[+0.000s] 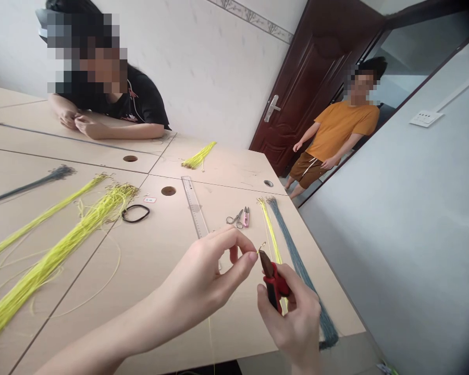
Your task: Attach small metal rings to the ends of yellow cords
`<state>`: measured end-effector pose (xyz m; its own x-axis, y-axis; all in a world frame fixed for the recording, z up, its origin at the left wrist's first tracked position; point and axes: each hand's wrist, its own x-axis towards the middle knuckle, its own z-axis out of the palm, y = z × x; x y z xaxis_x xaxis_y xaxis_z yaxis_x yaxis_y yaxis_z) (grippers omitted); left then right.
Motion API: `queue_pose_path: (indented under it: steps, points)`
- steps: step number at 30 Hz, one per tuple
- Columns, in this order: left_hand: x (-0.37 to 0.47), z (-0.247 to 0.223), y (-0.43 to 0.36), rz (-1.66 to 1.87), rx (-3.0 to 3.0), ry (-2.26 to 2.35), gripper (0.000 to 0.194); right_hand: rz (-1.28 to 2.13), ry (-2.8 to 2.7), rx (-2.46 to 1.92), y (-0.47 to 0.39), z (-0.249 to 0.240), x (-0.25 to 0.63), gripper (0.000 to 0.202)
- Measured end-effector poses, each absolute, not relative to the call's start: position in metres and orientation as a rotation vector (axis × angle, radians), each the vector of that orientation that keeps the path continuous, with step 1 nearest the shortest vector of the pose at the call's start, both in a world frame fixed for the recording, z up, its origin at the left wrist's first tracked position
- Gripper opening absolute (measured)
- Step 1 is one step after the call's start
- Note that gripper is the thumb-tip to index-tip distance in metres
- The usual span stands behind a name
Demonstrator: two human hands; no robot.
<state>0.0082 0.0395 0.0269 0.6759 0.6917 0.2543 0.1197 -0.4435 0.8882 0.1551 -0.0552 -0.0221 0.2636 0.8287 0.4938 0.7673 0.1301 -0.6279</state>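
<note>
Between thumb and forefinger, my left hand (214, 265) pinches the end of a thin yellow cord, where a small gold-coloured metal piece (262, 247) sticks out. The cord's strand (210, 333) hangs below that hand toward the table edge. My right hand (299, 320) is closed around the red handles of a pair of pliers (267, 266). The plier jaws point up and meet the metal piece at my left fingertips; whether they grip it I cannot tell. Beyond my right hand lie a small yellow cord bundle (271, 229) and a long blue-grey cord bundle (297, 260).
On the left lie a thick yellow cord bundle (58, 260) and a black band (136, 213). Ahead are a clear ruler (194, 205), scissors (236, 220) and pink snips (246, 217). One person (148, 99) leans on the table; another (328, 130) stands by the door.
</note>
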Motion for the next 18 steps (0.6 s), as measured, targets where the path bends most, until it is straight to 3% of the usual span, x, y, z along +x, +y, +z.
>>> queue_pose_path:
  steps: [12,18]
  points:
    - [0.0074,0.0267,0.0463,0.591,1.671,0.508,0.02,0.082,-1.519,-1.604,-0.0565,-0.0238,0.1547,0.014]
    - [0.0105,0.0249,0.0475,0.555,1.454,0.346,0.018,0.36,-1.448,-1.602,-0.0588,-0.0257,0.1561,0.01]
